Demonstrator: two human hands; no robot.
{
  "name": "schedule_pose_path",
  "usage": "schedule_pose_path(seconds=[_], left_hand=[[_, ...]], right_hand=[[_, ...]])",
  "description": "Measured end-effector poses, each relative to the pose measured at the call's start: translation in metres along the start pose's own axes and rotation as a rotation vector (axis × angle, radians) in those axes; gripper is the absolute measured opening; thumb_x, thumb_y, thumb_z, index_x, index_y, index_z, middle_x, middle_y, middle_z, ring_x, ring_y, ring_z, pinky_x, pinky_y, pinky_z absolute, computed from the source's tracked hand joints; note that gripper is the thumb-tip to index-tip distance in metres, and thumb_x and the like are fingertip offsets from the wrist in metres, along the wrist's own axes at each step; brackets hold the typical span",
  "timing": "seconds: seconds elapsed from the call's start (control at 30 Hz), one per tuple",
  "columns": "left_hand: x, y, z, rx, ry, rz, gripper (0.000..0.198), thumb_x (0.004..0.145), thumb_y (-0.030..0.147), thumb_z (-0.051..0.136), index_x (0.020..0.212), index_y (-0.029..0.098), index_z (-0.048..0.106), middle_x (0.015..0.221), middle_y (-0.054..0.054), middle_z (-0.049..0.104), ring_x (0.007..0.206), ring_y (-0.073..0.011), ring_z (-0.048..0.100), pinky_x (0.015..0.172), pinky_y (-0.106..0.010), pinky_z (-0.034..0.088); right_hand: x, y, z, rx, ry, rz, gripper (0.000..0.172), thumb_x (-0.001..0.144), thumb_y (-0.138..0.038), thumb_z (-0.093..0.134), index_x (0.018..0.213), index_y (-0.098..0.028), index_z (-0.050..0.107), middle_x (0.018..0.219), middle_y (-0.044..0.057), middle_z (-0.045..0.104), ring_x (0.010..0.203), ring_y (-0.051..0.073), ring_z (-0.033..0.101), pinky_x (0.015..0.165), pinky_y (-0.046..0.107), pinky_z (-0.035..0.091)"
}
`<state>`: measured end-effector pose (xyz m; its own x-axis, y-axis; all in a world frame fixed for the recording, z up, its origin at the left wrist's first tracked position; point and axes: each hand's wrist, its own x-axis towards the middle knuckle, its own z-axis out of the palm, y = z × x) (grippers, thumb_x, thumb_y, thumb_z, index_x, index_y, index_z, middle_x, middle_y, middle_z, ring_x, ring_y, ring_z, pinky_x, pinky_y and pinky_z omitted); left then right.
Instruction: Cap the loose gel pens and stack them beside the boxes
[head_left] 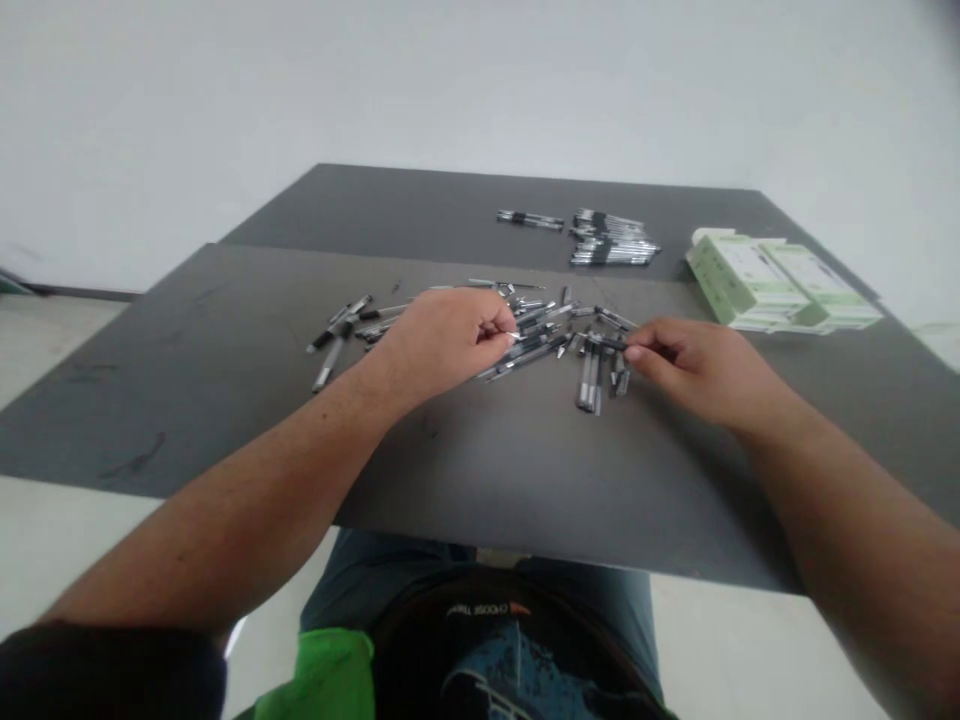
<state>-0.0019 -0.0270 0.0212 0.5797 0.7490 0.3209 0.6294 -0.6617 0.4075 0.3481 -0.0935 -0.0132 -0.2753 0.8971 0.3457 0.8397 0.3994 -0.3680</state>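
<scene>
My left hand [448, 338] is closed in a pinch over the middle of the table, with a small, pale, shiny piece [515, 337] at its fingertips, too small to name. Beneath and beyond it spreads a loose pile of pen parts [534, 325], clear barrels with black grips and metal tips. My right hand [694, 365] pinches a pen barrel [613, 343] by its dark end, pointing left. Just under that barrel lie several clear pen pieces [590, 378], side by side. Left of my left hand rest several pens with black grips [337, 335].
The dark grey table [480, 470] has its near edge at my lap. On its far part lie a bundle of pens [615, 240] and a smaller group of pens [529, 219]. Green and white boxes [780, 280] stand at the right. A white wall [480, 80] rises behind.
</scene>
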Motion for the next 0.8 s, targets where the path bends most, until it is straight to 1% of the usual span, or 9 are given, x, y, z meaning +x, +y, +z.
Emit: schedule_pose_path(seconds=[0.1,0.23,0.33,0.4,0.47,0.53,0.67,0.73,0.8], left_hand=[[-0.015,-0.018,-0.034,0.059,0.026,-0.080,0.017,0.095,0.032,0.072,0.101,0.026,0.086,0.090,-0.003,0.084,0.082,-0.0221,0.075,0.082,-0.036,0.055],[-0.045,-0.071,-0.086,0.220,0.054,-0.294,0.016,0.092,0.037,0.076,0.100,0.029,0.086,0.088,-0.004,0.082,0.084,-0.0262,0.073,0.084,-0.040,0.053],[-0.070,-0.124,-0.118,0.400,-0.071,-0.442,0.017,0.087,0.042,0.078,0.096,0.030,0.085,0.087,-0.005,0.083,0.089,-0.0315,0.075,0.084,-0.042,0.052],[-0.085,-0.155,-0.132,0.500,-0.156,-0.509,0.018,0.085,0.045,0.077,0.091,0.029,0.083,0.089,-0.006,0.084,0.092,-0.0345,0.076,0.084,-0.043,0.051],[-0.097,-0.177,-0.140,0.577,-0.255,-0.540,0.018,0.085,0.044,0.073,0.090,0.029,0.081,0.095,-0.009,0.086,0.094,-0.0358,0.077,0.081,-0.042,0.049],[-0.107,-0.190,-0.142,0.625,-0.331,-0.553,0.019,0.084,0.042,0.070,0.090,0.027,0.080,0.095,-0.011,0.086,0.092,-0.0351,0.076,0.078,-0.041,0.046],[-0.115,-0.194,-0.138,0.615,-0.404,-0.552,0.021,0.084,0.045,0.074,0.089,0.026,0.082,0.090,-0.005,0.085,0.087,-0.0274,0.072,0.075,-0.037,0.044],[-0.114,-0.193,-0.133,0.612,-0.431,-0.550,0.025,0.088,0.050,0.074,0.093,0.027,0.084,0.091,-0.001,0.085,0.090,-0.0231,0.071,0.077,-0.034,0.045],[-0.112,-0.191,-0.129,0.621,-0.455,-0.557,0.026,0.090,0.048,0.073,0.098,0.026,0.086,0.095,-0.002,0.086,0.094,-0.0235,0.073,0.079,-0.034,0.046]], right_hand=[[-0.001,0.001,0.001,0.001,-0.038,0.001,0.024,0.104,-0.044,0.067,0.093,-0.027,0.079,0.077,0.004,0.080,0.067,0.025,0.072,0.065,0.037,0.047],[-0.001,-0.006,-0.002,-0.027,-0.076,0.078,0.020,0.103,-0.041,0.068,0.095,-0.027,0.080,0.082,0.009,0.082,0.072,0.028,0.073,0.068,0.040,0.048],[0.000,-0.010,-0.002,-0.034,-0.097,0.107,0.017,0.101,-0.039,0.069,0.094,-0.028,0.079,0.081,0.009,0.082,0.072,0.029,0.074,0.068,0.041,0.047],[0.000,-0.009,-0.001,-0.033,-0.098,0.115,0.016,0.100,-0.040,0.070,0.092,-0.029,0.079,0.079,0.008,0.082,0.070,0.029,0.073,0.067,0.041,0.047],[0.001,-0.007,0.000,-0.035,-0.103,0.114,0.016,0.101,-0.040,0.070,0.092,-0.030,0.079,0.080,0.008,0.082,0.070,0.030,0.074,0.067,0.042,0.048],[0.001,-0.005,0.001,-0.040,-0.116,0.116,0.015,0.103,-0.040,0.071,0.093,-0.031,0.079,0.082,0.008,0.083,0.072,0.030,0.076,0.069,0.042,0.050],[0.000,-0.002,0.001,-0.041,-0.143,0.125,0.015,0.104,-0.038,0.071,0.096,-0.030,0.081,0.087,0.010,0.086,0.078,0.031,0.079,0.072,0.043,0.052],[0.000,0.000,0.002,-0.050,-0.156,0.138,0.020,0.105,-0.043,0.068,0.098,-0.030,0.081,0.091,0.010,0.087,0.081,0.031,0.080,0.076,0.043,0.054],[0.001,0.003,0.004,-0.059,-0.151,0.162,0.027,0.102,-0.051,0.065,0.097,-0.031,0.082,0.089,0.009,0.086,0.081,0.032,0.080,0.076,0.044,0.055]])
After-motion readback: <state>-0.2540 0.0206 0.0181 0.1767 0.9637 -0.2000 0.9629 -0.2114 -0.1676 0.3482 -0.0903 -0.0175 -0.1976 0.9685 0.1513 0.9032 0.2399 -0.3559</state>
